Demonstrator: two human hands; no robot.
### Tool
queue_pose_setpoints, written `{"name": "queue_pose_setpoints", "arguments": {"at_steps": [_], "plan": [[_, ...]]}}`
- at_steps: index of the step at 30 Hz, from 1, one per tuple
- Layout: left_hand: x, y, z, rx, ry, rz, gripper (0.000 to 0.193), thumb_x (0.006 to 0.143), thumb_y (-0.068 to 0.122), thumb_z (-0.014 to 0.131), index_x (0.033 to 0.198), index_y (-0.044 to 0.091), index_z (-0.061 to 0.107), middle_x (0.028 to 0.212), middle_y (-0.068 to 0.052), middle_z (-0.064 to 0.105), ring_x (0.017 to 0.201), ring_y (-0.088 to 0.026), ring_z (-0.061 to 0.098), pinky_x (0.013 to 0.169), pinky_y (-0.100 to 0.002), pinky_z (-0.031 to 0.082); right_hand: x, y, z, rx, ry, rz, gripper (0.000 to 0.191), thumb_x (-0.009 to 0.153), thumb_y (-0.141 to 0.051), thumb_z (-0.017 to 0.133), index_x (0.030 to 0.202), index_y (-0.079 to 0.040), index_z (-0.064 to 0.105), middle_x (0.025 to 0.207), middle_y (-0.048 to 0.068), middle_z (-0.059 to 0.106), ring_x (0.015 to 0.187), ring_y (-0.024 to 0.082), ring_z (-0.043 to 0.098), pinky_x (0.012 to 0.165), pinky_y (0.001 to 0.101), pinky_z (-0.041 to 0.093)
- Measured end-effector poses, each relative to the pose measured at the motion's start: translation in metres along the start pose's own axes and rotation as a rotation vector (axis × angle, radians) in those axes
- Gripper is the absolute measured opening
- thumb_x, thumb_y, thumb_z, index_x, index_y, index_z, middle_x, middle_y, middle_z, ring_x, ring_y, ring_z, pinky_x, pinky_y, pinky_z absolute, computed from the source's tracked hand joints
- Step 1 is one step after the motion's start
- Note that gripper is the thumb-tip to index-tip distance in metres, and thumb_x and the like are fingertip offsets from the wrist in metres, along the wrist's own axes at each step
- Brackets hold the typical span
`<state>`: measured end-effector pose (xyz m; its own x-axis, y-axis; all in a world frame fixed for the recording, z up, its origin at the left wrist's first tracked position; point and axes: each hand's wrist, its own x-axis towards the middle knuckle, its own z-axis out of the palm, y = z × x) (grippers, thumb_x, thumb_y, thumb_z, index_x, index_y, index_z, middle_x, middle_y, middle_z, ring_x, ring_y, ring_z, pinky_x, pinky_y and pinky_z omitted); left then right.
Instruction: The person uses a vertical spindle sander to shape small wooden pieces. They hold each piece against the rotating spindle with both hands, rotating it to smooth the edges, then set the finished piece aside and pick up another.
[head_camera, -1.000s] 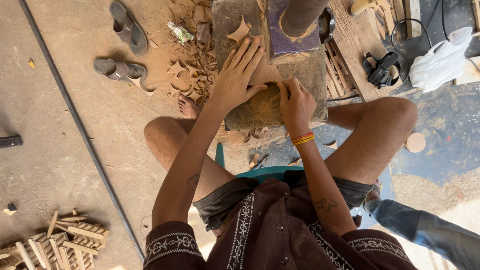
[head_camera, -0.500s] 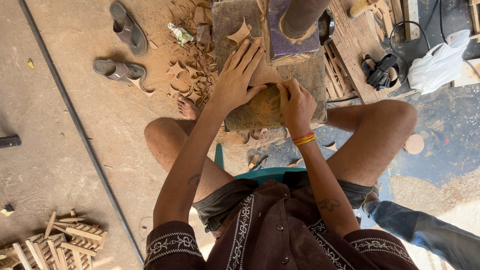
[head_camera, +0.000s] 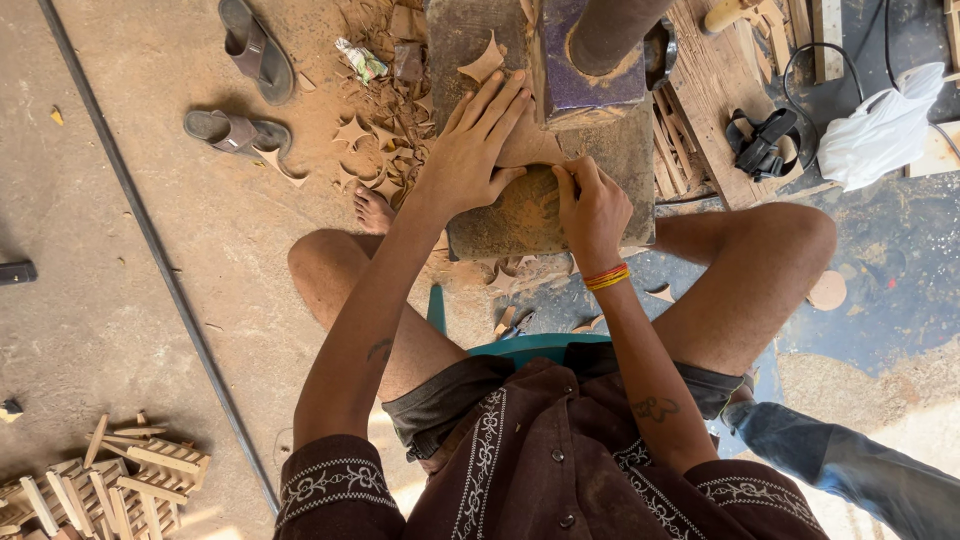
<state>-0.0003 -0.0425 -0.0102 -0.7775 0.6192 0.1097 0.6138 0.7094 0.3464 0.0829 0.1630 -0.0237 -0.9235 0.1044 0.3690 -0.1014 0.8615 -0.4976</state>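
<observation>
Little has moved since the earlier frames: both hands keep their places at upper centre. The left hand (head_camera: 478, 150) lies flat, fingers spread wide, pressing a thin wooden piece (head_camera: 527, 150) onto the dusty block (head_camera: 490, 225), likely to steady it. Right of it, the right hand (head_camera: 592, 205) pinches the piece's near edge.

A dusty concrete floor (head_camera: 120, 300) carries a pair of sandals (head_camera: 240, 90), scattered wood offcuts (head_camera: 385, 150), a stack of cut wooden pieces (head_camera: 110, 480), a black rod (head_camera: 160, 270) and a sawdust-covered work block (head_camera: 520, 215).
</observation>
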Motion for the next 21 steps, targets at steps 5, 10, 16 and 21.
{"name": "queue_pose_setpoints", "arguments": {"at_steps": [5,10,16,21], "plan": [[0.000,-0.002,0.005,0.006,0.021,0.011,0.107,0.085,0.044,0.084,0.165,0.008,0.022,0.172,-0.009,0.017,0.158,-0.032,0.017,0.129,-0.053,0.022,0.001,-0.001,-0.001,0.009,-0.008,0.001,0.020,0.102,-0.025,0.075,0.092,-0.011,0.066,0.075,0.001,0.071,0.054,0.016,0.060,0.046,0.0323,0.040],[0.002,-0.004,0.010,-0.007,0.025,-0.008,0.108,0.085,0.046,0.085,0.165,0.009,0.023,0.172,-0.008,0.016,0.159,-0.031,0.016,0.130,-0.054,0.023,0.003,0.000,-0.002,0.018,-0.011,-0.005,0.019,0.102,-0.024,0.075,0.092,-0.011,0.067,0.074,0.000,0.070,0.054,0.015,0.060,0.047,0.0317,0.041],[0.003,-0.003,0.014,0.041,0.017,-0.016,0.108,0.084,0.044,0.085,0.165,0.008,0.022,0.172,-0.008,0.014,0.158,-0.032,0.015,0.129,-0.054,0.023,0.003,-0.001,-0.001,0.006,-0.003,-0.011,0.019,0.103,-0.024,0.075,0.093,-0.010,0.067,0.074,0.002,0.070,0.054,0.016,0.060,0.047,0.0328,0.041],[0.002,-0.004,0.015,0.017,0.037,-0.014,0.108,0.084,0.042,0.086,0.164,0.009,0.021,0.172,-0.008,0.013,0.158,-0.032,0.016,0.129,-0.054,0.024,0.004,-0.001,0.000,-0.005,-0.017,0.002,0.019,0.103,-0.025,0.074,0.092,-0.011,0.067,0.075,0.001,0.070,0.054,0.016,0.061,0.047,0.0326,0.042]]}}
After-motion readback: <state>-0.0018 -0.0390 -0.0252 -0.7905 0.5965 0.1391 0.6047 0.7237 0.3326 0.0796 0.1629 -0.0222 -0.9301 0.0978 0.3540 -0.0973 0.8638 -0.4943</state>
